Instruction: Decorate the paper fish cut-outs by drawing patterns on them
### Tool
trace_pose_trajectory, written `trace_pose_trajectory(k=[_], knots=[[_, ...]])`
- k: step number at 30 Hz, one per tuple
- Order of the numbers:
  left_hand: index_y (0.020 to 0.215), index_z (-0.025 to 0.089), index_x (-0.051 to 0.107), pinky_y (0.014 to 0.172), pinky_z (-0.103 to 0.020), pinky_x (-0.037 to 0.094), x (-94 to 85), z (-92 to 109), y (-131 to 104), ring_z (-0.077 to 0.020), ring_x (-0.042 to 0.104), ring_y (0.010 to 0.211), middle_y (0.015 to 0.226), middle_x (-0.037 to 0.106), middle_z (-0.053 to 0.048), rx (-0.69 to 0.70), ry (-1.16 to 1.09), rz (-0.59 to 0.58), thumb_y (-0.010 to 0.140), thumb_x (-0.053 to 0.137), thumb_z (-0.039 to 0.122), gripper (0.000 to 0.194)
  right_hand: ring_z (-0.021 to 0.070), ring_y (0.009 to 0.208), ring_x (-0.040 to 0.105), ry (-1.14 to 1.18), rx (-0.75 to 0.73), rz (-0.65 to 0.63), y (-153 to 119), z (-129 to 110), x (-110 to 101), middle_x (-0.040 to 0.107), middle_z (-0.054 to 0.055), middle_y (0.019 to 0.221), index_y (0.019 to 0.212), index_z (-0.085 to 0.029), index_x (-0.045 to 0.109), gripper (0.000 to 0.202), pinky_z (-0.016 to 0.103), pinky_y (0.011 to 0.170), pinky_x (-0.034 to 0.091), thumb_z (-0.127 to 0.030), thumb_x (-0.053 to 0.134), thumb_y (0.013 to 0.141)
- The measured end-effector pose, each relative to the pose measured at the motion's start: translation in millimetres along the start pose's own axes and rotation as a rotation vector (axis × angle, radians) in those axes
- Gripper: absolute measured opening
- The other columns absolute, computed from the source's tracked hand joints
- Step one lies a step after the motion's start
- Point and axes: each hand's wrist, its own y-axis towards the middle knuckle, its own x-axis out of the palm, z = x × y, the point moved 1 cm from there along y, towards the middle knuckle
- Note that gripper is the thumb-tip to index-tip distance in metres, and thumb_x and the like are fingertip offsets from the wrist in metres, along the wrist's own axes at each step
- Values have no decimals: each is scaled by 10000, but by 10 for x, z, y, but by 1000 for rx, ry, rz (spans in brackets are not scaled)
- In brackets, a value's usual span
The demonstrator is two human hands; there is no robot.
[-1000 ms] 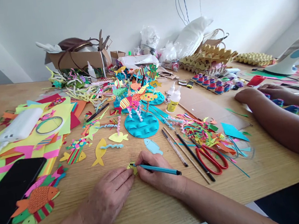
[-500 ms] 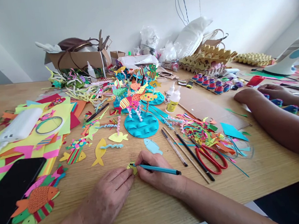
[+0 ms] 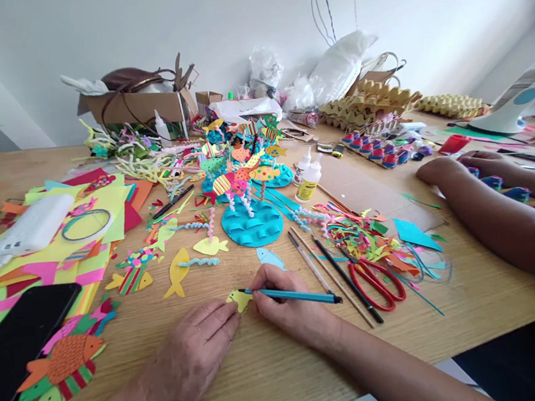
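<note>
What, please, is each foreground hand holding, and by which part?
The right hand grips the blue pen near its writing tip. The left hand grips nothing; it touches the edge of the yellow-green paper fish.

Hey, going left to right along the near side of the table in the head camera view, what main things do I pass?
Black phone, left hand, small yellow-green paper fish, right hand, red-handled scissors, another person's arm.
</note>
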Motion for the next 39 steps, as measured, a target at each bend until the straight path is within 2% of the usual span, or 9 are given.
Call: trace_pose_trajectory(k=[4,16,39], knots=[[1062,85,629,839,-300,551,16,-7,-13,-192,623,1001,1055,684,-84,-1,-3,6,948,266,91,381,76,498,426,38,4,-34,-17,4,-4,475,-57,563,692,-190,491,81,178,476,341,-116,502,723],[1058,90,626,854,-294,544,22,10,-9,-188,625,997,1053,684,-73,-10,6,21,950,262,84,380,79,504,451,-120,-28,-8,-4,48,73,526,-42,578,672,-184,519,95,184,500,355,-90,522,685],[1065,90,628,879,-292,534,40,7,-28,-182,613,1016,1065,678,-76,-18,0,27,929,287,69,368,82,507,470,-188,-39,0,1,78,93,547,-41,578,672,-187,527,90,185,520,370,-99,533,688]])
